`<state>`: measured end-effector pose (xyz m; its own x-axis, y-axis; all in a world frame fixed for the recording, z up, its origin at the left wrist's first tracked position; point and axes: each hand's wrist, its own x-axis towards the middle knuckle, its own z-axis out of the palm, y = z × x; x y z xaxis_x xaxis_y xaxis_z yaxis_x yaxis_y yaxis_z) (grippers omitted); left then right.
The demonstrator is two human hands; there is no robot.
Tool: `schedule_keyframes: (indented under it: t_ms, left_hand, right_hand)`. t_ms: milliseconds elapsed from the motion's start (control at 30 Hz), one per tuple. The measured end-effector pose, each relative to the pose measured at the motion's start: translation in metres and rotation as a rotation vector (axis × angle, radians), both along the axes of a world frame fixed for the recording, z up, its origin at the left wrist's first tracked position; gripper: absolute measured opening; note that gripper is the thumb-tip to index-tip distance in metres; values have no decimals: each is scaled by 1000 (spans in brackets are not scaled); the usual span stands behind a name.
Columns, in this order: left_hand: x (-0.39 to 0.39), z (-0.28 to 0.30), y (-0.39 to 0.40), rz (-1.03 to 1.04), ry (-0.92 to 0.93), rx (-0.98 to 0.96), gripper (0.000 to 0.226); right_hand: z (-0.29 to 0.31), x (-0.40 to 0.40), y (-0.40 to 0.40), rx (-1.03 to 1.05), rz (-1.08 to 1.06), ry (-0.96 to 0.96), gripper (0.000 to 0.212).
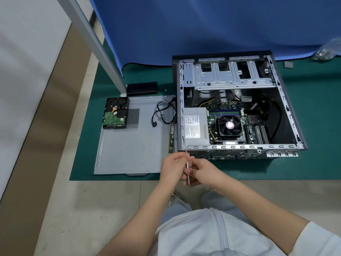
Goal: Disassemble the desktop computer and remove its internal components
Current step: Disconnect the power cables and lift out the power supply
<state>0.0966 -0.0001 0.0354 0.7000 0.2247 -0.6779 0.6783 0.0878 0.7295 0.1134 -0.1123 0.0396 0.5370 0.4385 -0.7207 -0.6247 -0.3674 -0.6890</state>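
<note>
Computer case (287,108): lies on its side on the green mat (313,126), open side up, its rear edge toward the person.
Power supply (196,125): a grey box with a printed label, seated in the near-left corner of the case.
CPU fan (230,125): black, with a purple hub, just to the right of the power supply, on the motherboard (255,129).
Drive cage (232,74): bare metal, across the far end of the case.
Cables inside: black and yellow leads run over the board toward the right wall.
Side panel (132,145): a grey sheet, flat on the mat to the left of the case.
Hard drive (115,113): circuit side up, on the far-left corner of the side panel.
Loose cable (163,112): a black loop on the panel, near the case.
Memory stick (171,138): lies along the panel's right edge, just beside the case wall.
Screwdriver (187,169): a slim silver tool, tip up against the case's near-left corner.
Left hand (173,166): fingers curled round the upper shaft, close under the tip.
Right hand (203,171): fingers pinch the lower handle of the screwdriver.
Black block (142,88): on the mat beyond the panel, beside a grey post (96,43).
Backdrop: a blue cloth (203,24) hangs behind the case.
Plastic bag (327,50): clear, at the far right; its contents are too small to tell.
</note>
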Motion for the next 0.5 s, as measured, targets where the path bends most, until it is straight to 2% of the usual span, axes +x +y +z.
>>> schedule_keyframes:
  t_ms: [233, 367, 500]
  left_hand:
    - [2, -2, 3, -11, -20, -7, 13]
    - [4, -6, 3, -32, -27, 17, 15]
    - [6, -2, -1, -13, 12, -27, 19]
  right_hand:
    - [-3, 1, -2, -13, -106, 73, 6]
    - [-5, 2, 2, -83, -103, 40, 10]
    - [-7, 3, 2, -164, -109, -7, 23]
